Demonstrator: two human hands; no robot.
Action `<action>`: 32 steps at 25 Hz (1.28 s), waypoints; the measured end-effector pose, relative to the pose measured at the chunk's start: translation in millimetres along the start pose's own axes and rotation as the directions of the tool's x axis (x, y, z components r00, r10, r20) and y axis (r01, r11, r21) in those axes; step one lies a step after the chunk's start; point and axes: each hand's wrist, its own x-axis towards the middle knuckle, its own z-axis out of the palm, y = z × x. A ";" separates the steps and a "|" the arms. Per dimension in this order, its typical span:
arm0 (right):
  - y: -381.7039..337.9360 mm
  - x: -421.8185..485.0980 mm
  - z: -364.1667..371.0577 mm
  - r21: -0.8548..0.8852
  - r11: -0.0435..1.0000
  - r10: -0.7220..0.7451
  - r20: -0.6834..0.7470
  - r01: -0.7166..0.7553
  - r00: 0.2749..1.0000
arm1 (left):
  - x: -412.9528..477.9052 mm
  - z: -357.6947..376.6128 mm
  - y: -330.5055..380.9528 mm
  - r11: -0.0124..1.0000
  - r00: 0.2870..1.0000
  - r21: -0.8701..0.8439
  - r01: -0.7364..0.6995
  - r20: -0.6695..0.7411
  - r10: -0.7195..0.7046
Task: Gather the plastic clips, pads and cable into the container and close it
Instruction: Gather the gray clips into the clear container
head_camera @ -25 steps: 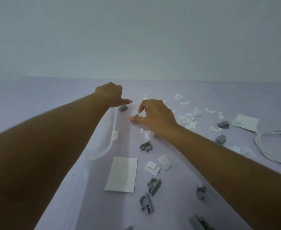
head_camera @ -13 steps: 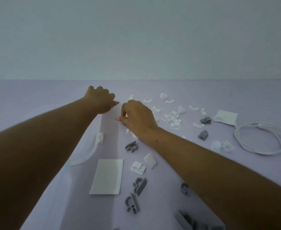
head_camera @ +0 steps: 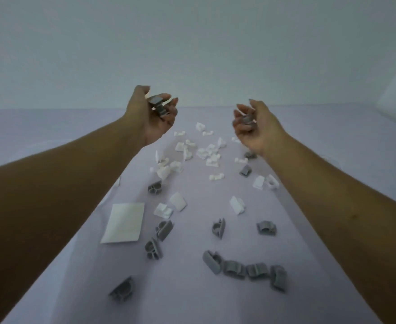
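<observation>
Both your hands are up, palms turned inward, well above the tabletop (head_camera: 309, 300). Left hand (head_camera: 156, 118) is loosely cupped around grey plastic clips (head_camera: 157, 105), fingers half curled, not a firm pinch. Right hand (head_camera: 254, 126) cups another grey clip (head_camera: 247, 119) the same way. The risk is that a loose cupped hold tips and the clips slide off a palm back onto the tabletop.

Take the white pad sheet (head_camera: 124, 223) as the landmark. A pair of grey clips (head_camera: 158, 239) lies just right of it. A row of grey clips (head_camera: 246, 268) lies right of it and nearer to you. A white clip scatter (head_camera: 199, 150) sits beyond it, under and between your hands. One lone grey clip (head_camera: 121, 288) lies nearer to you than the sheet.

The container is not in view, and neither is the cable. So you would be carrying the clips to a spot outside the frame; turn too fast and a clip can fall short of the container rim.

Most of the clips are on the tabletop, so the task looks early. Your forearms hang over the scatter; lowering carelessly could sweep clips off the edge. The pad sheet lies flat and thin, so it may be hard to lift by an edge.
</observation>
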 end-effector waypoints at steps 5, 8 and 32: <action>-31.0 2.6 -60.1 -0.977 0.075 -0.355 0.160 0.198 0.921 | -15.7 31.7 -60.6 0.349 0.998 0.935 -0.064 0.062 0.017; -31.7 0.2 -82.1 -0.918 -0.280 -0.165 0.333 0.280 0.929 | -23.4 45.3 -105.6 -0.404 0.928 0.850 -0.339 0.372 0.005; 1.0 -71.2 -20.3 0.072 0.996 0.026 0.267 -0.047 0.963 | -89.6 -24.1 0.3 0.989 0.994 0.113 -0.096 0.070 0.088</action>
